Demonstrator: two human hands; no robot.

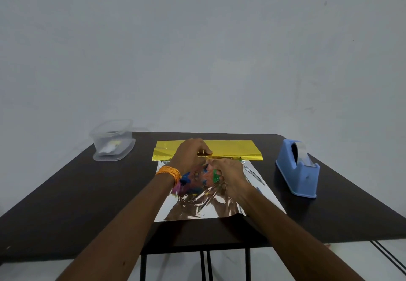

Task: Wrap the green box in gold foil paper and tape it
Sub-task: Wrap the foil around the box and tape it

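At the far left corner of the dark tabletop [66, 182] sits one clear plastic container [112, 141], pushed well away from the work, probably to keep the middle free. Next comes the left hand [190, 156], an orange thread band [170, 172] on its wrist. Its fingers are curled onto the folded far edge of the gold foil paper [232, 149], seemingly pinning that crease so the flap lies gold side up. There is one sheet, its silvery underside spread toward the near edge.

Just right of centre, the right hand [230, 172] is closed around the single green box [216, 176]. Only a small green patch shows between the fingers, on the foil just short of the fold. I'd judge the box is being seated against the crease.

One blue tape dispenser [296, 171] waits at the right, near the foil but apart from it, handy for the taping not yet begun.
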